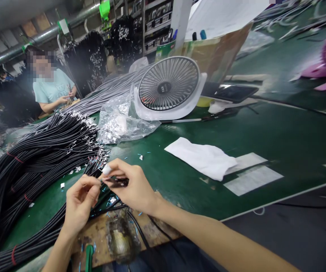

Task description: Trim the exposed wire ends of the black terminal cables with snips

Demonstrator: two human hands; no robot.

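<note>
Low in the middle of the view, my left hand point(80, 200) is closed in a pinch, thumb against fingers, on what looks like a thin cable end. Meeting it fingertip to fingertip, my right hand point(136, 187) is closed too, with white tape round one finger. Something dark shows inside the right hand, too hidden to name. Just beyond and to the left lie thick bundles of black cables point(38, 151), tied with red bands, their stripped ends pointing toward my hands. Small blue and silver scraps point(112, 200) are scattered beneath.
A small fan point(168, 87) stands behind a clear plastic bag point(123, 124). White cloth point(199, 156) and paper strips point(253, 179) lie right on the green table point(293, 136). A phone point(233, 92) rests farther back. Near me is a stained wooden board point(95, 230). Another person point(54, 90) sits far left.
</note>
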